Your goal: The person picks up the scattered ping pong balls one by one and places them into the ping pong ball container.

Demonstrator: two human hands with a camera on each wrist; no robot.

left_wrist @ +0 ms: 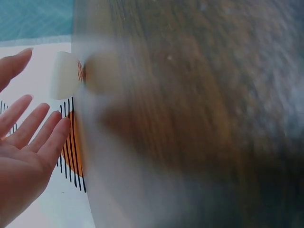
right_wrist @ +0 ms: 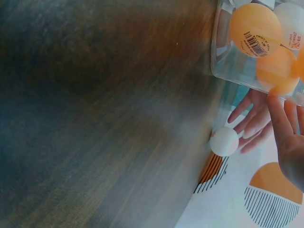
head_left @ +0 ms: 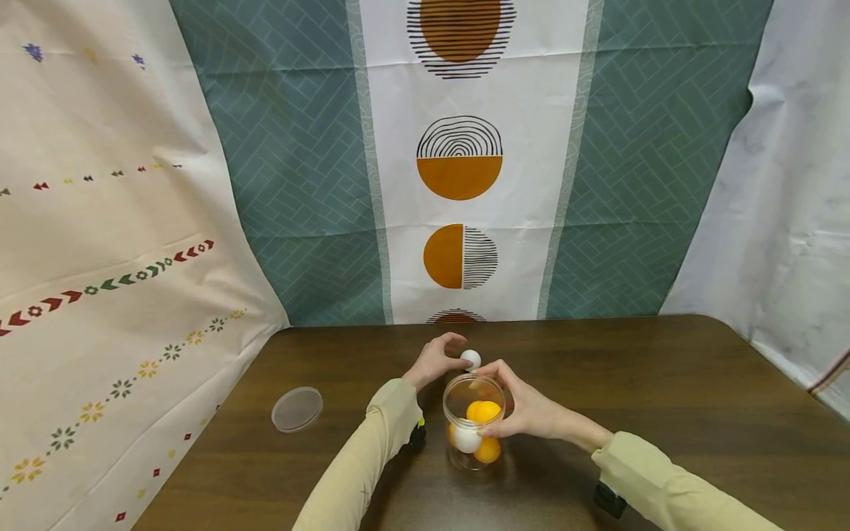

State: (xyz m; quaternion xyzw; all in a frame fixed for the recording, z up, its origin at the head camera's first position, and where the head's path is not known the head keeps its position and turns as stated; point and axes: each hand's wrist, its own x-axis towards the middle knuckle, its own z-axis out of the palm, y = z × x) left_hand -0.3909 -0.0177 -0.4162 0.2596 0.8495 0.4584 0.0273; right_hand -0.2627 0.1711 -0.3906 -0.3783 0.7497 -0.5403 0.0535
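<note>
A clear plastic jar point(head_left: 455, 402) stands on the table, holding several orange and white ping-pong balls; an orange ball point(right_wrist: 256, 29) shows printed marks through its wall. My right hand point(head_left: 527, 405) grips the jar by its upper part, thumb at the near side and fingers at the far side. Just beyond the jar, a loose white ping-pong ball point(head_left: 471, 360) lies on the table. My left hand point(head_left: 434, 361) is beside that ball, fingers spread and thumb apart. In the left wrist view, a gap shows between the fingertips and the white ball point(left_wrist: 65, 76).
A round translucent lid point(head_left: 296, 409) lies flat on the left part of the brown wooden table point(head_left: 637, 383). Patterned cloth point(head_left: 305, 184) hangs behind the table's far edge, and more cloth hangs at the left and right sides.
</note>
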